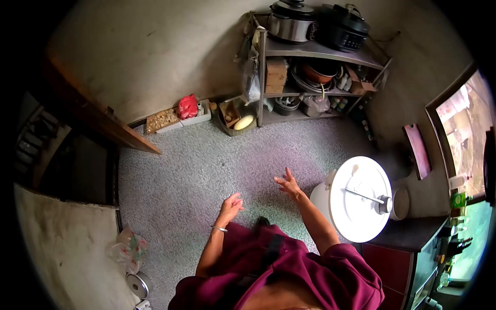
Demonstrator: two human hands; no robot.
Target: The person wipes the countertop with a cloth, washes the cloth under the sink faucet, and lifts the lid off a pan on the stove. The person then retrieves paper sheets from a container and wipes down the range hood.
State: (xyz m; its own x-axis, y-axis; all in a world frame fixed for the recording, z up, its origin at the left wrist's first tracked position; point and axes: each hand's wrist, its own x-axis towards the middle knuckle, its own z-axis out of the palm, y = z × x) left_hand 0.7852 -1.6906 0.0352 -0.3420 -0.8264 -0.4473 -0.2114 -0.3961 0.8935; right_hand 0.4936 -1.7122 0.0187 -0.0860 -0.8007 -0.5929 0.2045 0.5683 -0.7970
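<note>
My left hand [230,208], with a bracelet [219,228] at the wrist, hangs above the speckled grey floor [181,170]. Its fingers are loosely curled and a little apart, and I see nothing held in them. My right hand [288,184] reaches forward over the floor with fingers spread, holding nothing. The nearest thing to it is a white round-topped container [356,206] on the right, which it does not touch. A metal rod [364,195] with a grey knob [385,204] lies across that white top.
A metal shelf [310,49] against the far wall bears a pressure cooker [292,23], a black cooker [343,28] and bowls. Along the wall sit a bin [235,130] and low trays [194,119]. A wooden door [111,121] stands ajar at left; a dark counter [413,232] is at right.
</note>
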